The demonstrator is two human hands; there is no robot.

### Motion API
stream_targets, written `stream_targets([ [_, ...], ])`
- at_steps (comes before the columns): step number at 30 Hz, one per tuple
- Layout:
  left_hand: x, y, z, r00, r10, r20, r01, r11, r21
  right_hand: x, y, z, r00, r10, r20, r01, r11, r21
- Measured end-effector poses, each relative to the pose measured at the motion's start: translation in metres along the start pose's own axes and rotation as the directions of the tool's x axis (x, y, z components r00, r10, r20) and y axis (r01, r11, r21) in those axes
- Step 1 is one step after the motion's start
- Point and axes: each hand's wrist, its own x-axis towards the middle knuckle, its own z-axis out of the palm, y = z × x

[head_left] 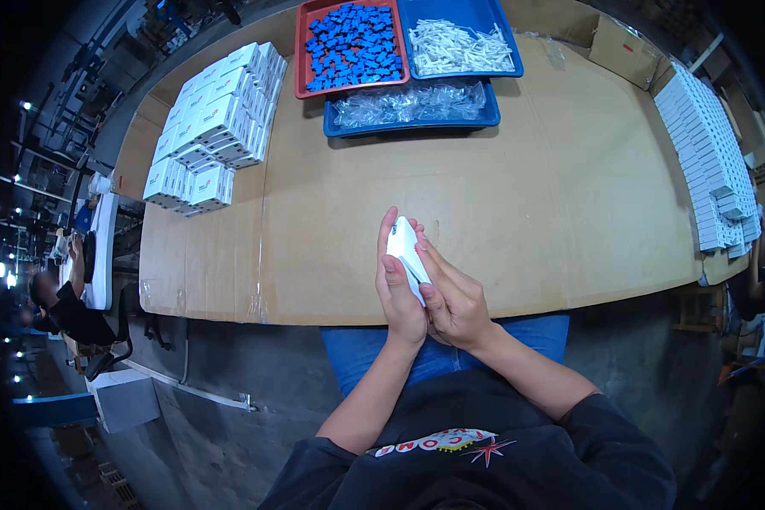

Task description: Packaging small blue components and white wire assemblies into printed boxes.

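Between my two hands, above the table's near edge, is a small white box [406, 246], standing tilted with one end toward the far side. My left hand [398, 293] wraps its left side, the thumb lying across the near face. My right hand [455, 297] presses on the right side, with fingers along the edge and the thumb near the lower end. A dark gap runs along the box's right edge, perhaps an opening flap; I cannot tell. Part of the box is hidden by my fingers.
Stacked white boxes [212, 119] stand at the far left; more small white boxes [710, 153] line the right edge. At the back are a red tray [301, 59] of blue pieces, a blue tray [516, 66] of white sticks, and a blue tray [382, 131] of clear bags. A person [72, 314] sits at the left.
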Motion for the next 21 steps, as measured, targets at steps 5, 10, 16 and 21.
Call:
stream_targets([
  [5, 0.001, -0.002, -0.002, 0.999, -0.048, -0.010, 0.048, 0.999, 0.015, -0.002, 0.002, 0.001, 0.999, 0.045, -0.001, -0.045, 0.999, 0.003],
  [10, -0.001, -0.012, -0.006, 0.996, -0.087, -0.035, 0.084, 0.993, -0.081, -0.009, 0.004, 0.002, 0.991, 0.131, 0.023, -0.133, 0.985, 0.112],
  [16, 0.005, -0.004, -0.007, 0.999, 0.040, 0.000, -0.040, 0.999, 0.014, -0.009, 0.009, 0.010, 0.949, 0.315, 0.029, -0.287, 0.821, 0.493],
  [21, -0.002, 0.008, 0.003, 0.988, 0.104, 0.115, -0.118, 0.985, 0.127, -0.023, 0.042, 0.007, 0.643, 0.612, 0.461, -0.575, -0.013, 0.818],
])
